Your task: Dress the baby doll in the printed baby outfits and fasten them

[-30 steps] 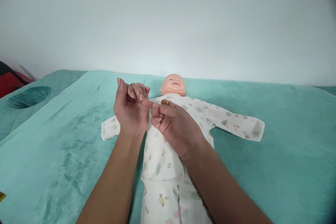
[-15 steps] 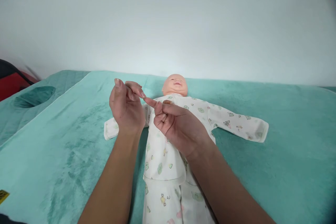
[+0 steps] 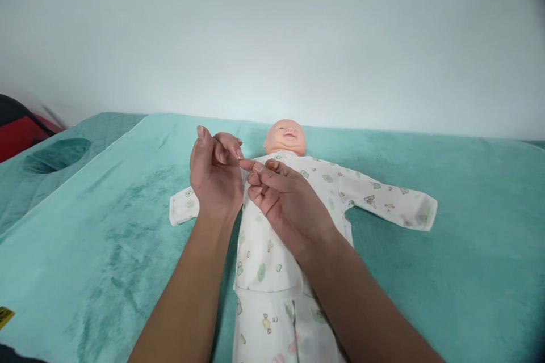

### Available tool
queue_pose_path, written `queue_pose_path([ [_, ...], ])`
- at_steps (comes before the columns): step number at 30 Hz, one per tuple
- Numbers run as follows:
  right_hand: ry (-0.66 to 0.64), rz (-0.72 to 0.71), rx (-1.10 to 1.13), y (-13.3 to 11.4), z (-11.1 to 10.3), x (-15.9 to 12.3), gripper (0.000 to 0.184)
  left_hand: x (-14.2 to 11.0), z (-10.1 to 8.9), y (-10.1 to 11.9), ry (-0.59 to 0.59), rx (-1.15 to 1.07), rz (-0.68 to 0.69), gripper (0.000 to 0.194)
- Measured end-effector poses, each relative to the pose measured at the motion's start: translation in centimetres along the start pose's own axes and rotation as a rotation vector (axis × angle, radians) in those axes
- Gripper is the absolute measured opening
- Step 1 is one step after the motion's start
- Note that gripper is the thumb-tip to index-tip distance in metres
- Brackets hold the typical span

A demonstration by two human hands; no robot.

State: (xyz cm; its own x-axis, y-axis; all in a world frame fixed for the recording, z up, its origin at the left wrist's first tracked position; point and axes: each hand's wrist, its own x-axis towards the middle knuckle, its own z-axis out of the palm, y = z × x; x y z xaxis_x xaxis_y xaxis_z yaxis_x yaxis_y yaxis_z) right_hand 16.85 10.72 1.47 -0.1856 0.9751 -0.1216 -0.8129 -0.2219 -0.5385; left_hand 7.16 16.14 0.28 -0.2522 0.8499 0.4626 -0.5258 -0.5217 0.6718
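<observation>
A baby doll (image 3: 272,249) in a white, patterned top and trousers lies on its back, with its bare head (image 3: 285,137) at the far end and its sleeves spread sideways. Above its chest, on the left, my left hand (image 3: 217,176) is turned palm up, thumb raised apart from loosely bent fingers and nothing in it. My right hand (image 3: 285,198) has its index finger stretched toward the left fingers, with the tips meeting. Its other fingers are curled in, and I see no object in them. Both hands and forearms cover part of the doll's top and one sleeve.
A green plush cover (image 3: 426,283) spreads under the doll, up against a white wall (image 3: 272,39). At the left, the padded surface has a round hole (image 3: 57,156), with a red and black object (image 3: 19,130) beyond it. A yellow label (image 3: 5,316) shows at the lower left edge.
My left hand has shifted slightly right, closer to my right hand. My right index finger looks less stretched out, and the fingertips still meet. The doll stays in place.
</observation>
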Motion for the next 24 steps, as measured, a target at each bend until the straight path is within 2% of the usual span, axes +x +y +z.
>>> queue_pose_path([
  [4,-0.012,-0.033,-0.025,0.17,-0.04,0.06,0.017,-0.17,0.26,-0.03,-0.011,-0.068,-0.059,0.051],
  [8,-0.004,0.002,-0.004,-0.02,-0.08,0.07,0.02,-0.11,0.19,0.04,-0.007,-0.053,-0.067,0.05],
  [13,-0.012,0.046,0.114,-0.57,-0.25,0.09,0.023,0.25,-0.21,0.3,0.033,0.11,0.065,0.05],
  [18,-0.01,0.11,0.198,-0.77,-0.35,0.16,0.023,0.53,-0.42,0.15,0.038,0.217,0.219,0.042],
  [24,-0.003,-0.011,0.112,-0.11,-0.14,-0.01,0.025,0.58,-0.35,-0.01,0.055,0.249,0.222,0.041],
])
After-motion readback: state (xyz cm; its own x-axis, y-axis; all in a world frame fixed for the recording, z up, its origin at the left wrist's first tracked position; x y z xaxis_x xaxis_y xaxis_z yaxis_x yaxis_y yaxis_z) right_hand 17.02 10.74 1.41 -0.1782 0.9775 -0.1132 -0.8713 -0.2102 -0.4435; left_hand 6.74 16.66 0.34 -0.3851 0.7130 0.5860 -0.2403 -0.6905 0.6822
